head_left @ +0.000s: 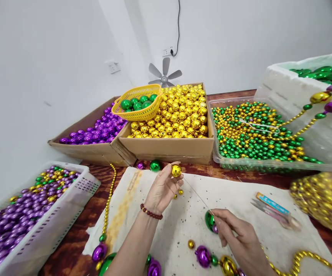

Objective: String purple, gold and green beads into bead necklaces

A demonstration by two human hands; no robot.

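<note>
My left hand (pixel 161 191) is raised over the cloth, its thumb and fingers closed round a shiny gold bead (pixel 176 170). Pinched in my right hand (pixel 237 234) is a thin, straight, needle-like wire (pixel 197 194) that slants up toward the gold bead. Whether its far end touches the bead I cannot tell. A large green bead (pixel 209 220) and a small purple bead (pixel 215 229) sit against my right fingers. On the cloth below lie a purple bead (pixel 202 256), a small green bead (pixel 214 260) and a gold bead (pixel 228 265), in a row partly hidden by my right hand.
White cloth (pixel 154 245) covers the table. Scissors (pixel 272 214) and a blue-orange cutter (pixel 273 203) lie right. Behind stand boxes of purple beads (pixel 96 130) and gold beads (pixel 180 111), a yellow basket (pixel 137 92) and a clear tub (pixel 249 163). A white crate (pixel 88 182) stands left.
</note>
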